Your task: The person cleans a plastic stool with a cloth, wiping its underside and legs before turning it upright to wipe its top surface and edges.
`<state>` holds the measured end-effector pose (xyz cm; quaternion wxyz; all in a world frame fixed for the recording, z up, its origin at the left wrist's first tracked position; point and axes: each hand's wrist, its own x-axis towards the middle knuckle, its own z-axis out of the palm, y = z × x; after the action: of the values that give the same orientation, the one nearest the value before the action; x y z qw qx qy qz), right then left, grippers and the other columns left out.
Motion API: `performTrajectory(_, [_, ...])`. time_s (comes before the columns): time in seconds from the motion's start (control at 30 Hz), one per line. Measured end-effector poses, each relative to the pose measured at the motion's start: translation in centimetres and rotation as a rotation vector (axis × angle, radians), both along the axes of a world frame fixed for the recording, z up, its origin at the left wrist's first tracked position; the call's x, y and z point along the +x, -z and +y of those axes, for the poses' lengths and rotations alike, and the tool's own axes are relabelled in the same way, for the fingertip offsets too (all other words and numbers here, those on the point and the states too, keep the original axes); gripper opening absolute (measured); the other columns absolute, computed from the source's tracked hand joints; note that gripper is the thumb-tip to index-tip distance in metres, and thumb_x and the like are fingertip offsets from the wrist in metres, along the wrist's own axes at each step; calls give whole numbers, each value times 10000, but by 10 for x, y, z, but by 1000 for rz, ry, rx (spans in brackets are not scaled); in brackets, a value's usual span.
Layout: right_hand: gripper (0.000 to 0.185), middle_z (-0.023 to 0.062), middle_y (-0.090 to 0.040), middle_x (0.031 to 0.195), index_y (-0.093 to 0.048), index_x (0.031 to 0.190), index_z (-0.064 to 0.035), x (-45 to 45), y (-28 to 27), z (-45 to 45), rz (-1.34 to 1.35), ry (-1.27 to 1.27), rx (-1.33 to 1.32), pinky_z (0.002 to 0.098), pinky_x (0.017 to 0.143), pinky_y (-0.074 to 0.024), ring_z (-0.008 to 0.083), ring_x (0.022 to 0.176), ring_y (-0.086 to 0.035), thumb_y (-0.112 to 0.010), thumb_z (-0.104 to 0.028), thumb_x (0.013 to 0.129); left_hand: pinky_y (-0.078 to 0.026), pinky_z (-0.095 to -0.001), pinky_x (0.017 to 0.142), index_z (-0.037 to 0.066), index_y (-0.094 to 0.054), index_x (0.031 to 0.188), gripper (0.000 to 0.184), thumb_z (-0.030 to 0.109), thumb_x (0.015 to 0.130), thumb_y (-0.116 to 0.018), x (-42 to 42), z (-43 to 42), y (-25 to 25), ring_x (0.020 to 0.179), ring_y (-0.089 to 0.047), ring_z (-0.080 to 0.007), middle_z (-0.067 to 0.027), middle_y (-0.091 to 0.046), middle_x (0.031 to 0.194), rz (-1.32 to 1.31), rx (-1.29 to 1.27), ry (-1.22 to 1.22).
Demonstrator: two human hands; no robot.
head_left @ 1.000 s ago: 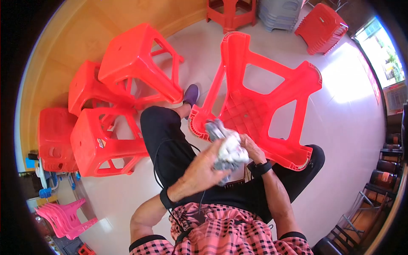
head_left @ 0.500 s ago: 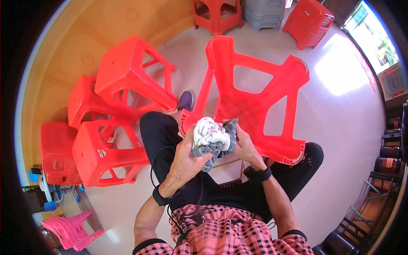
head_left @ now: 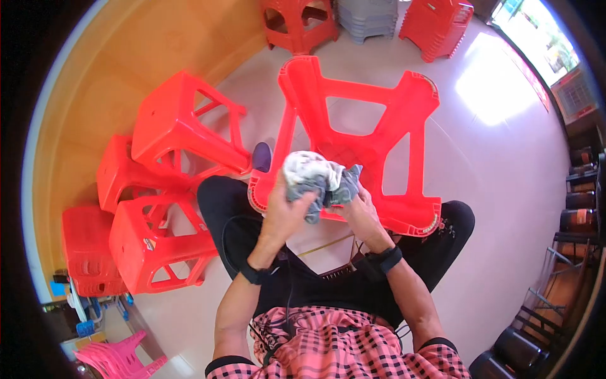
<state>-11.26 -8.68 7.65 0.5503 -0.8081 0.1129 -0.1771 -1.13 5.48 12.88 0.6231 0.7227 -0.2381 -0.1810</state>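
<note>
A crumpled grey and white cloth [head_left: 312, 170] is bunched between my two hands, in front of my lap. My left hand [head_left: 285, 211] grips its left side, the thumb lying over the grey part. On the other side my right hand [head_left: 360, 211] has its fingers closed on the grey end; its fingertips are partly hidden. Just beyond the cloth, a red plastic stool [head_left: 363, 142] is upturned against my knees, legs pointing up and its hollow underside facing me. Cloth and hands cover part of its near edge.
Several red stools [head_left: 165, 123] stand at the left by an orange wall [head_left: 126, 76]. Farther back are a red stool [head_left: 300, 25], stacked grey stools [head_left: 368, 19] and stacked red stools [head_left: 435, 26]. Pink chairs [head_left: 120, 357] are at lower left, dark chairs [head_left: 514, 347] at lower right.
The cloth has been turned and rebunched between my hands, both still holding it. The upturned stool and the background stools appear shifted left in view.
</note>
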Motion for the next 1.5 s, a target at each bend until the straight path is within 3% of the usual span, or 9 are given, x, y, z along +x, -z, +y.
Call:
performTrajectory(0.03, [313,75,-616,1132,-551,1213,-64,5,11,3,-15,74,870,355,869,-519,194,1022,-607,-549,-247,960,-510,-288,794,26,-523,1202,380,101,844,-631,7,8,1,905,-621,-144,-68,-631,1043,176,11,4])
performTrajectory(0.13, [304,30,-637,1042,-563,1172,-81,6,13,1,-12,333,1092,326,777,-546,138,941,-624,-470,-314,1001,-535,-289,675,71,-575,1126,266,240,921,-581,19,25,-5,777,-620,-121,-32,-632,945,621,-133,35])
performTrajectory(0.4, [223,-7,-603,901,-541,1153,-71,12,28,-9,-174,577,1055,241,642,-469,78,751,-549,-432,-173,989,-486,-294,763,16,-555,1169,345,247,915,-587,19,37,3,868,-596,-126,-14,-615,968,538,30,103])
performTrajectory(0.5, [285,13,-612,976,-498,1239,-66,7,16,-9,-216,386,1118,246,683,-477,76,802,-544,-427,-159,979,-486,-346,805,-22,-500,1238,475,133,820,-665,6,21,4,908,-606,-203,-81,-611,1017,131,40,74])
performTrajectory(0.6, [443,70,-578,1159,-384,1376,-66,6,-10,-2,-139,80,476,268,807,-488,120,951,-555,-475,-150,950,-460,-349,932,-39,-389,1350,641,5,762,-640,-5,2,5,1037,-598,-252,-125,-585,1135,-316,237,47])
performTrajectory(0.8, [742,126,-447,1340,-175,1479,-54,6,-2,5,-178,-112,235,344,1042,-372,209,1234,-448,-609,-164,888,-400,-438,997,-40,-256,1402,845,102,716,-728,-42,-10,14,1212,-443,-409,-293,-393,1307,-405,325,174])
performTrajectory(1.03, [603,100,-550,1226,-324,1398,-12,12,17,-4,-158,-24,1212,317,908,-488,158,1076,-560,-612,-248,924,-394,-376,1007,-26,-390,1318,649,64,745,-680,-45,4,-16,1186,-500,-303,-212,-486,1273,-317,121,197])
performTrajectory(1.2, [386,98,-630,1114,-487,1259,-16,19,44,-2,-105,60,1320,344,795,-564,180,917,-649,-530,-264,966,-394,-410,977,-28,-446,1268,511,95,814,-645,-5,25,-34,1136,-505,-352,-216,-516,1184,-776,309,-333])
performTrajectory(1.5, [384,125,-629,1137,-498,1258,-35,24,49,-12,-11,223,1387,394,824,-569,236,972,-656,-525,-267,952,-447,-426,916,-58,-458,1235,490,133,829,-656,59,41,43,1058,-568,-407,-282,-575,1123,-414,429,-345])
